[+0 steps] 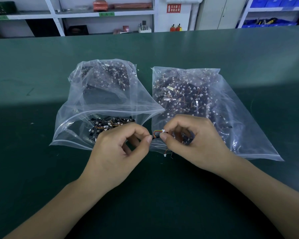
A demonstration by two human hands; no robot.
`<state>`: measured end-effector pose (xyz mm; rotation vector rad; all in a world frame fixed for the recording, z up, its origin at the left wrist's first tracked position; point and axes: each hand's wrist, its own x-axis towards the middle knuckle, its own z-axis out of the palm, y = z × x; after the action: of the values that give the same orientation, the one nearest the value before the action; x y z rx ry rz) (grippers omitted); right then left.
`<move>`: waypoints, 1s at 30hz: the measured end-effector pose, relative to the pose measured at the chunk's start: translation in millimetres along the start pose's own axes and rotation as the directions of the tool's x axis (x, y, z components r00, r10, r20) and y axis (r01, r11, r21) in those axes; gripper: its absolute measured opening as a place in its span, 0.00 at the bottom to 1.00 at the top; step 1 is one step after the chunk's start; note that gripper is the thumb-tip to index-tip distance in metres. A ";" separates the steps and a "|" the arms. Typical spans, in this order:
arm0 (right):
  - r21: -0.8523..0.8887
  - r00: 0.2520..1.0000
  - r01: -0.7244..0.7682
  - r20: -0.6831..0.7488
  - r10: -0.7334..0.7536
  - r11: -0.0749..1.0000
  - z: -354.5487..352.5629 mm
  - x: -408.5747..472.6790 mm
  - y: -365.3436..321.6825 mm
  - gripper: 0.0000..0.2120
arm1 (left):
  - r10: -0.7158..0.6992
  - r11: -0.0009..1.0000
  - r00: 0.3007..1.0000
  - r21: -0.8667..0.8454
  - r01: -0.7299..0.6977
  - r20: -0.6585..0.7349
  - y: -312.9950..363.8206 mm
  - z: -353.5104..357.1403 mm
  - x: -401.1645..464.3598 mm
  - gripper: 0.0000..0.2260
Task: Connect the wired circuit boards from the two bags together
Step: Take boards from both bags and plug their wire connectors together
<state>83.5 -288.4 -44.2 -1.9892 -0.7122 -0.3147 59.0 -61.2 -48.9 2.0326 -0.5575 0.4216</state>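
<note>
Nearest the front edge of the desk (pixel 41 169), two bare forearms come in from the lower corners and meet at the middle. Left hand (pixel 117 149) has its fingers curled, thumb and forefinger pinched on the dark end of a small wired circuit board (pixel 156 134). Right hand (pixel 193 140) is curled too, thumb and forefinger pinched on the white connector at the other end of the same short run of coloured wires. Both hands hold the piece just above the gap between the two bags; whether two boards are already joined there is too small to tell. A loose white plug (pixel 164 155) on thin wire lies on the green mat just below the right thumb.

Behind the left hand lies the left bag (pixel 100 94), clear plastic, its mouth gaping toward the person, with dark boards and white plugs spilled near the opening. Just beside it, the right bag (pixel 205 100) lies flatter, packed with the same dark parts.

Beyond the far edge stand white shelves (pixel 104 14) and blue bins (pixel 269 23).
</note>
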 end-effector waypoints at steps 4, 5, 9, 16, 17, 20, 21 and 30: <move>-0.012 1.000 0.002 0.005 -0.002 1.000 -0.1 -0.2 -0.3 0.05 | 0.020 0.999 1.000 0.029 -0.020 -0.002 2.1 -0.4 0.2 0.03; -0.013 1.000 0.004 0.011 -0.003 1.000 -0.1 -0.4 -0.7 0.05 | 0.023 0.999 1.000 0.038 -0.023 -0.002 2.2 -0.5 0.3 0.03; -0.013 1.000 -0.010 0.022 0.010 1.000 -0.1 -0.5 -0.7 0.05 | 0.036 0.998 0.999 0.046 -0.036 0.001 1.7 -0.9 1.1 0.04; -0.022 0.999 -0.009 0.035 0.010 1.000 0.0 -0.5 -1.4 0.04 | 0.061 0.997 0.998 0.050 -0.061 0.006 -0.1 -0.2 1.4 0.04; -0.025 0.999 -0.010 0.036 0.011 1.000 -0.1 -0.3 -1.6 0.04 | 0.061 0.997 0.998 0.051 -0.061 0.007 -0.2 -0.1 1.3 0.04; -0.028 0.999 -0.005 0.049 0.006 1.000 -0.6 -0.2 -2.4 0.05 | 0.058 0.997 0.998 0.052 -0.058 0.012 0.4 0.4 1.0 0.04; -0.020 0.999 -0.008 0.052 0.009 1.000 -1.0 -0.3 -2.5 0.04 | 0.060 0.997 0.998 0.050 -0.061 0.012 0.7 0.3 0.9 0.04; -0.163 0.982 0.067 0.187 -0.036 0.984 -8.3 0.3 -0.7 0.09 | 0.060 0.993 0.998 0.097 -0.060 0.002 1.2 -1.0 1.0 0.04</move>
<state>83.8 -295.2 -39.4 -2.1834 -0.8794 -0.2308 59.1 -61.0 -47.0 2.1121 -0.6092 0.4940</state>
